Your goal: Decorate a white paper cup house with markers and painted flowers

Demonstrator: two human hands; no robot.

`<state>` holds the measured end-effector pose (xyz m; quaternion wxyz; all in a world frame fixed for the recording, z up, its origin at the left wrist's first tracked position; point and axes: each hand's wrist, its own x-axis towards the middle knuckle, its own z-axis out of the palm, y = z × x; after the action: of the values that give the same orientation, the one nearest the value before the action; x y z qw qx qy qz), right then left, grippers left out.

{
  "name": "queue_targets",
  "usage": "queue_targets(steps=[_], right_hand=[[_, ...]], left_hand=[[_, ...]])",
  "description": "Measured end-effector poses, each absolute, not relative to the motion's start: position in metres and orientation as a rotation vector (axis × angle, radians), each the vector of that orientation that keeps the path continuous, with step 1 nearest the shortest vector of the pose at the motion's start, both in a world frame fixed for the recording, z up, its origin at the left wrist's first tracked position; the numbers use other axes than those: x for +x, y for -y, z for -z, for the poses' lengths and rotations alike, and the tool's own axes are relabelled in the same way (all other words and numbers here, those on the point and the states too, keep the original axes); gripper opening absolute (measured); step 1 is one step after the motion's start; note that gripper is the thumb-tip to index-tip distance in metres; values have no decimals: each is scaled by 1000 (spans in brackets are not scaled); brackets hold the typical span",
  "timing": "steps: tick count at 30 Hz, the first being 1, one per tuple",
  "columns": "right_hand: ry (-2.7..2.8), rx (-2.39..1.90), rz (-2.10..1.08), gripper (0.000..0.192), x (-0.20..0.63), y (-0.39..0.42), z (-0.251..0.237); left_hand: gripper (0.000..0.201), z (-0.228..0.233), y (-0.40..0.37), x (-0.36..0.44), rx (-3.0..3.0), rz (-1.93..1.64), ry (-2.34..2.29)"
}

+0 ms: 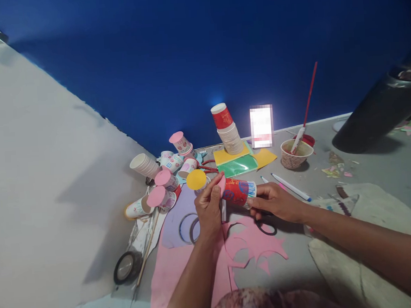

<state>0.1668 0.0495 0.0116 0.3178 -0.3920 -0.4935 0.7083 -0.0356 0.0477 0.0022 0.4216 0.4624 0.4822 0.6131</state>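
Lying furthest left, a roll of black tape [125,267] rests near a thin wooden stick [147,245], both out of the way of the working hands. Next comes a huddle of paper cups, a white stack [144,166] leaning among them; several wear pink discs like this one [156,197], and one has a yellow disc [196,179]. I'd say they're grouped there to keep the middle free. Lilac paper [173,223] and pink paper [171,272] lie flat nearer the person, within easy reach.

The left hand [209,209] comes up over those sheets, thumb and fingers pinching a pink disc [222,186] at the left end of a red cup [236,192], probably to keep the disc snug there. The cup is on its side, held up above the table between both hands. Beyond it, a tall cup tower [229,136] stands upside down, perhaps for steadiness, by a green packet [239,165]. The right hand [273,201] has its thumb and fingers closed around the cup's right end, seemingly to brace it; some fingertips are hidden from me.

Past that hand lies a marker [291,187], then a bowl [294,160] with a red-handled brush [310,96] propped upright in it, handle handy for grabbing. A dark bottle [373,109] stands furthest right.
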Motion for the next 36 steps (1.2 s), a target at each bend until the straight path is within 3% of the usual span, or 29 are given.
queue_targets(steps=[7,15,19,24,30,36], right_hand=[[1296,-1036,-1871,67,168,-51,-5],[1137,-945,-1964,54,170,-53,3],[1009,-846,-2016,54,172,-58,3],[894,-698,-2087,53,175,-63,-1],[871,-569,-2229,47,173,-59,-1],[991,-588,-2174,52,176,-58,1]], left_hand=[[42,-7,-46,-32,1059,-1502,-1205],[39,-9,-49,-33,1078,-1455,-1239],[58,-8,-49,-31,960,-1515,-1027],[83,-8,-46,-26,953,-1341,-831],[75,-9,-39,-21,883,-1279,-873],[61,-56,-37,-40,889,-1470,-1094]])
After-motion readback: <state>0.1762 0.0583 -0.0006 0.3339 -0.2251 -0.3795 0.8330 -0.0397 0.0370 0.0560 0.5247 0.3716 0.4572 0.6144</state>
